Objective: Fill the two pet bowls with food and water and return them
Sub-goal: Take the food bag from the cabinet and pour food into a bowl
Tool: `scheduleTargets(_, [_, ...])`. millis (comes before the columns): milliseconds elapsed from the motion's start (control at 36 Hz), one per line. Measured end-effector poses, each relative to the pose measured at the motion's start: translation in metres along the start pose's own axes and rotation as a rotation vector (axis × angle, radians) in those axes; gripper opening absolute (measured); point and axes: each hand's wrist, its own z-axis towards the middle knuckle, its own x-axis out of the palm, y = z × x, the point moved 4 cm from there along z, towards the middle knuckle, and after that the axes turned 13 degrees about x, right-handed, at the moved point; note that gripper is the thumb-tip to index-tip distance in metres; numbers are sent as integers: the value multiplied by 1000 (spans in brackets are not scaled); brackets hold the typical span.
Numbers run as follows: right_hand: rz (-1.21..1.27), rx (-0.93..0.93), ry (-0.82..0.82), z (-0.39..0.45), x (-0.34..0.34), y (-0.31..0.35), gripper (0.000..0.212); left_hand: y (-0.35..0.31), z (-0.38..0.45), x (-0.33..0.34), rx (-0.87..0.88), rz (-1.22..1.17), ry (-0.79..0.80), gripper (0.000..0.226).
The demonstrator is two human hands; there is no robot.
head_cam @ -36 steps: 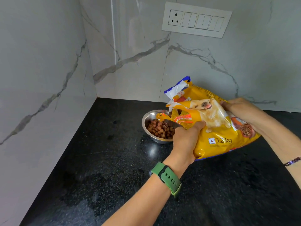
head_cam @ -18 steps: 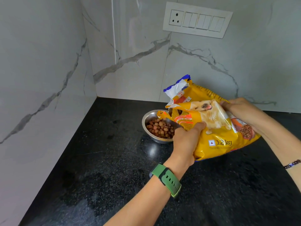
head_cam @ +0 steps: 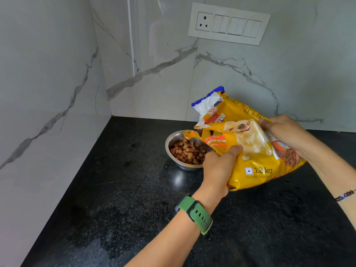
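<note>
You tilt bag [head_cam: 256, 157] mouth-down over bowl [head_cam: 185, 151] — left hand [head_cam: 219, 166] grips near mouth steering kibble [head_cam: 187, 153], right hand [head_cam: 283, 133] clutches rear, lifting.

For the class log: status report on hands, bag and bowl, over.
Both hands, left and right, grip yellow food bag. Bag tilted over steel bowl; kibble inside. Nothing in the way.
</note>
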Motion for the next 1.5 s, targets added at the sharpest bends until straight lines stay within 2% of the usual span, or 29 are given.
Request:
scheduleTargets(111, [-109,10,5,4,3,4,42,-2,-1,2,-75,-45,14,42])
scheduleTargets(194, [-125,16,6,6,3,3,40,0,-5,3,-98,-67,17,43])
scheduleTargets(528, [-35,-9,-37,3,-2,4,43,-6,-2,3,42,15,-26,57])
scheduleTargets(611, [-130,4,-17,6,1,5,45,-6,-3,3,-40,-26,23,26])
scheduleTargets(667, [-147,9,-18,8,2,5,45,-4,-5,4,-67,-37,39,19])
scheduleTargets(889, [-42,4,-32,5,-1,1,42,-4,-2,5,11,-10,5,30])
scheduleTargets(972, [9,-9,-49,5,-3,2,44,-3,-1,4,54,24,-12,19])
scheduleTargets(1139, [-113,9,-21,9,2,1,46,-1,-4,5,-53,-55,34,18])
scheduleTargets(1278, [-70,9,-19,7,4,-1,40,-1,-4,4,-23,-28,11,24])
scheduleTargets(1500, [-18,-22,-47,5,-1,3,44,-4,-2,2,40,-6,-5,21])
